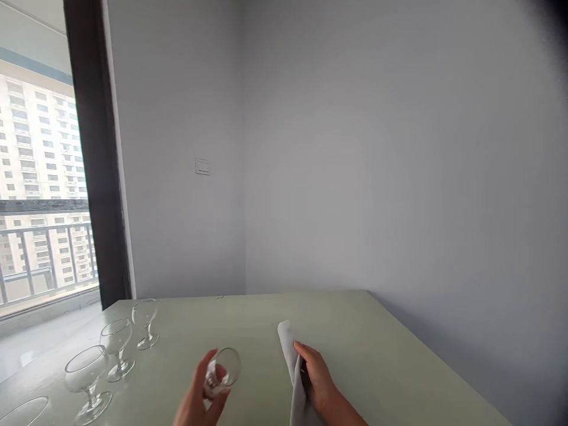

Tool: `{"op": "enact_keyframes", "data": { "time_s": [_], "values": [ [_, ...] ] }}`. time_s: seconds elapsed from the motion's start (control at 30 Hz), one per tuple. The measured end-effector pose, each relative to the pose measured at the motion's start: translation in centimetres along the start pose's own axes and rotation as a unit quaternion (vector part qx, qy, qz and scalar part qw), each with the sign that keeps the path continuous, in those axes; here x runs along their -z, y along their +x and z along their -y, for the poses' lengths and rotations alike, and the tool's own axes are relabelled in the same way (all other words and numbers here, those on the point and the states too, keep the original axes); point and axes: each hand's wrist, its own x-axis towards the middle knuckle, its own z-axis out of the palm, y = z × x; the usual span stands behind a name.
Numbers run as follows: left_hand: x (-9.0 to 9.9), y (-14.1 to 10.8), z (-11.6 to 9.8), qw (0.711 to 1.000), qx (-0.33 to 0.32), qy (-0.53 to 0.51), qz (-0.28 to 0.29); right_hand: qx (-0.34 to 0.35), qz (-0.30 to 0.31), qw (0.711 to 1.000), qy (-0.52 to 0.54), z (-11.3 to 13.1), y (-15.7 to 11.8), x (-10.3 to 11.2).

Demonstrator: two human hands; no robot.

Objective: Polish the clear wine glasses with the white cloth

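Note:
My left hand (204, 387) is closed around a small clear glass (228, 365), held tilted above the table with its round opening toward the right. My right hand (316, 376) grips a light grey cloth (290, 355), thumb on top. The cloth hangs down past the hand to the bottom edge of the view, and one part extends forward. A gap separates the glass from the cloth. A small dark thing shows between the cloth and my right palm; what it is cannot be made out.
Several stemmed glasses stand upright in a row on the left of the pale green table (248, 319), among them a far one (145, 316), a middle one (116, 340) and a nearer one (86, 373). Grey walls border the table behind and right; a window is at left.

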Motion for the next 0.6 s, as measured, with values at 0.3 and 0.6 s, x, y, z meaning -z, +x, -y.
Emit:
{"op": "enact_keyframes", "data": {
  "time_s": [0.3, 0.6],
  "values": [
    [-7.5, 3.3, -2.1, 0.996, -0.015, -0.027, 0.082, 0.0, -0.091, 0.994, 0.054, 3.1, -0.7, -0.4],
    [-7.9, 2.6, 0.1, 0.998, -0.05, 0.007, 0.029, 0.1, 0.077, 0.989, -0.072, 1.1, -1.9, -6.0]
  ]
}}
